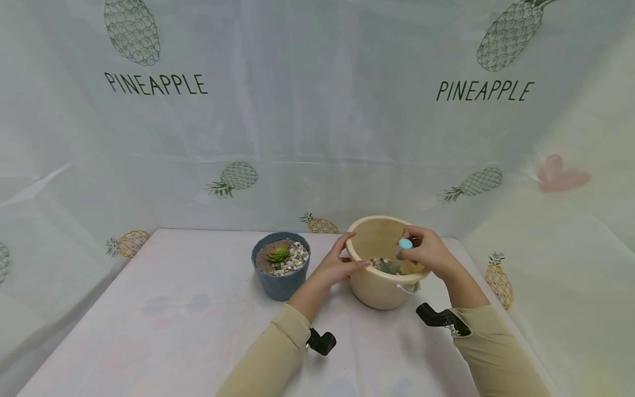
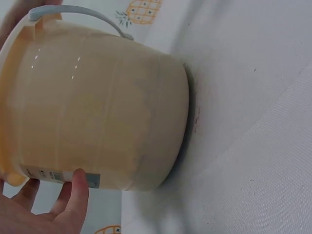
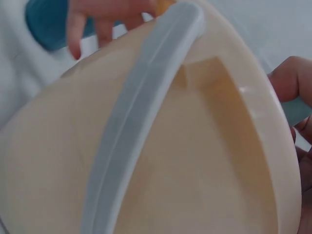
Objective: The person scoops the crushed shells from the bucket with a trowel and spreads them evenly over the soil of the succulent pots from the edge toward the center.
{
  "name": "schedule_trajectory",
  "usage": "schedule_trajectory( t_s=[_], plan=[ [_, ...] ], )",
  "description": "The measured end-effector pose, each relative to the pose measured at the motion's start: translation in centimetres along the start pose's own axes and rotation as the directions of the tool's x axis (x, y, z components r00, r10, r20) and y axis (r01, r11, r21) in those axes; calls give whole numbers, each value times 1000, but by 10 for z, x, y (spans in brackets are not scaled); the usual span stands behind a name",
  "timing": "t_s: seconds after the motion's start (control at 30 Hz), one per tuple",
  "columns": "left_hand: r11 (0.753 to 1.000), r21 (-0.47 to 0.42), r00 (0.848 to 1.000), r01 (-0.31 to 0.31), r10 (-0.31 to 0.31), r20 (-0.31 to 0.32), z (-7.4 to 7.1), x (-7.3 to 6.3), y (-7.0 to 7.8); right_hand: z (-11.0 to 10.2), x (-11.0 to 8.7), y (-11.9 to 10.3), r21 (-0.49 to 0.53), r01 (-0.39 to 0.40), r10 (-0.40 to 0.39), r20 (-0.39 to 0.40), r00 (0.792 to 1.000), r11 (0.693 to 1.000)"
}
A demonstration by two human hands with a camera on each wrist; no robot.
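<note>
A cream plastic bucket with a light grey handle stands near the table's back right, pebbles inside it. My left hand holds its left side, thumb along the rim; in the left wrist view its fingers press the outer wall by a label. Over the rim reaches my right hand, pinching a small shovel by its light-blue-ended handle. The shovel's lower end is down among the pebbles and partly hidden. In the right wrist view the bucket wall covers most of that hand.
Left of the bucket, a blue-grey pot holds a green succulent, brown soil and white pebbles on its right side. A pale cloth covers the table. Behind hangs a pineapple-print curtain.
</note>
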State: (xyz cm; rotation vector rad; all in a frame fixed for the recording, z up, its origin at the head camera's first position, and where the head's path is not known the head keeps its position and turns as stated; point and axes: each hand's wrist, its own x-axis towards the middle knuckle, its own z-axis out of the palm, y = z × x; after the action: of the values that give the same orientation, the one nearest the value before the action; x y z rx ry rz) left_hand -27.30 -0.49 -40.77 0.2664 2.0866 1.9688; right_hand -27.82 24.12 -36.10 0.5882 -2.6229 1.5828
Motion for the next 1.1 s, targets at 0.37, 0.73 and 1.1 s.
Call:
schedule_trajectory(
  t_s=[0.37,0.73,1.1],
  plan=[
    [1000,-12,1000,-14,14,14,-2,2,-2,2,-2,-3,49,-25,28,-70,997,998],
    [1000,-5,1000,-12,12,16,-1,4,-2,2,-2,7,137,4,23,-197,980,991],
    [1000,-11,1000,-15,15,23,-1,4,-2,7,-4,1,338,67,94,-437,894,939]
  ],
)
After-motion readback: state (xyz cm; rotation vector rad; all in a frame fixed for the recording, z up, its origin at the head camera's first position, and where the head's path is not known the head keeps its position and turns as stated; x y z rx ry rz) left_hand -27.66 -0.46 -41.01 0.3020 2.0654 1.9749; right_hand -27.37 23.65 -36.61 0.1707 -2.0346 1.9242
